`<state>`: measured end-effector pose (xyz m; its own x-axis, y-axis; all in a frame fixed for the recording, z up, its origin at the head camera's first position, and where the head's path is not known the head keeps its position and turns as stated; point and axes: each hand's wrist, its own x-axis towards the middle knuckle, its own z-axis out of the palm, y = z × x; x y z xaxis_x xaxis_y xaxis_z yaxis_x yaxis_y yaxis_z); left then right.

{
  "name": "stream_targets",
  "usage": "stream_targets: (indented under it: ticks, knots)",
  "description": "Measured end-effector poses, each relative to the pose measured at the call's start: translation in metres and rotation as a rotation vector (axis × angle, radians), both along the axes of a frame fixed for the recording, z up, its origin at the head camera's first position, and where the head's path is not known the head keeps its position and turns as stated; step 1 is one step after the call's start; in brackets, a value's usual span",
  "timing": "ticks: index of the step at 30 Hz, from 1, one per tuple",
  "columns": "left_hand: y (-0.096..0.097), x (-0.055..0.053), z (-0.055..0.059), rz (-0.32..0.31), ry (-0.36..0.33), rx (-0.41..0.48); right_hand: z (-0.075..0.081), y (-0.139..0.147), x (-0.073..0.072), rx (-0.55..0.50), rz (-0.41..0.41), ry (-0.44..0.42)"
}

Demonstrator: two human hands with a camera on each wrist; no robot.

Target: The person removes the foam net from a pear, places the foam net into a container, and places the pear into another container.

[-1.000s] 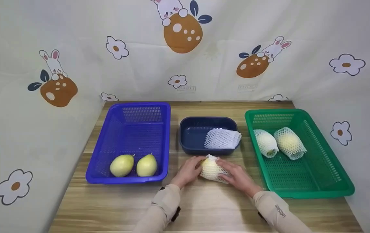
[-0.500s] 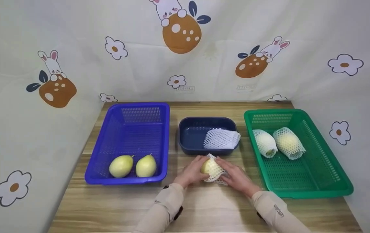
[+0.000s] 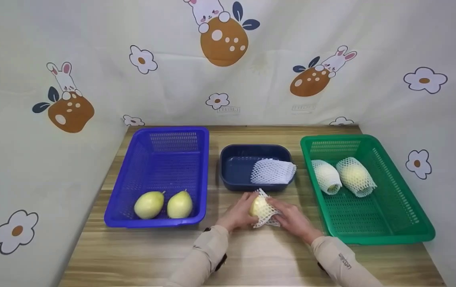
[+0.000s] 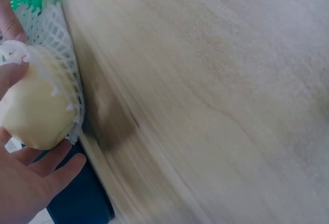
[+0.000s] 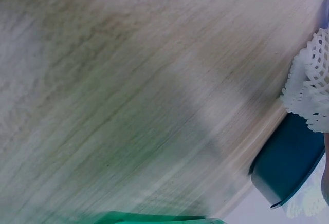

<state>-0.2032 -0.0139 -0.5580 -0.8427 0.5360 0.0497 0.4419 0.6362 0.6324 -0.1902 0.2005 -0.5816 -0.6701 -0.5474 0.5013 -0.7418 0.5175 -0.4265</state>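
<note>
A pale yellow pear point(image 3: 256, 206), partly inside a white foam fruit net point(image 3: 267, 217), is held between both hands near the middle of the table. The left hand point(image 3: 237, 213) grips it from the left, its thumb low on the near side. In the left wrist view, that hand's fingers point(image 4: 49, 175) curve around the pear's bare end point(image 4: 38, 113), and the net covers the other end. From the right, the right hand point(image 3: 291, 218) holds the netted side. In the right wrist view, only the frilled net point(image 5: 308, 88) and a sliver of hand show.
On the left stands a blue basket point(image 3: 110, 215) with two bare pears point(image 3: 149, 205). A navy tub point(image 3: 224, 169) behind the hands holds a flat foam net point(image 3: 273, 171). At right, a green basket point(image 3: 379, 239) contains two netted pears point(image 3: 355, 177). A patterned curtain surrounds the table.
The left hand has shifted right and farther around the pear. The net has turned and spread, with its frilled edge now standing out at the near side. The right hand has barely moved.
</note>
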Motion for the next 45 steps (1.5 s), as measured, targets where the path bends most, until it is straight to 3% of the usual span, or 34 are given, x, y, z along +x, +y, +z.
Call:
stream_targets:
  ticks: [4, 10, 13, 26, 33, 39, 45]
  knots:
    - [0.0, 0.0, 0.0, 0.006, 0.015, -0.008, -0.001, 0.0, 0.0, 0.023, -0.011, -0.004]
    - [0.002, 0.0, 0.0, 0.002, 0.03, -0.027, 0.001, -0.004, 0.0, 0.138, -0.021, -0.117]
    - [0.003, 0.0, 0.001, 0.003, 0.03, -0.029, 0.002, -0.006, 0.0, 0.141, -0.012, -0.149]
    - [0.001, 0.001, 0.0, 0.056, 0.0, -0.023, -0.002, -0.006, -0.002, 0.072, 0.001, -0.098]
    - [-0.002, 0.003, -0.003, 0.04, 0.018, 0.014, -0.002, -0.007, -0.003, 0.054, 0.013, -0.033]
    - [-0.006, 0.004, 0.0, 0.047, 0.025, -0.013, -0.002, -0.006, -0.003, 0.05, 0.022, 0.008]
    - [-0.01, 0.005, 0.003, 0.068, 0.02, -0.045, 0.0, -0.004, -0.002, 0.086, -0.022, 0.019]
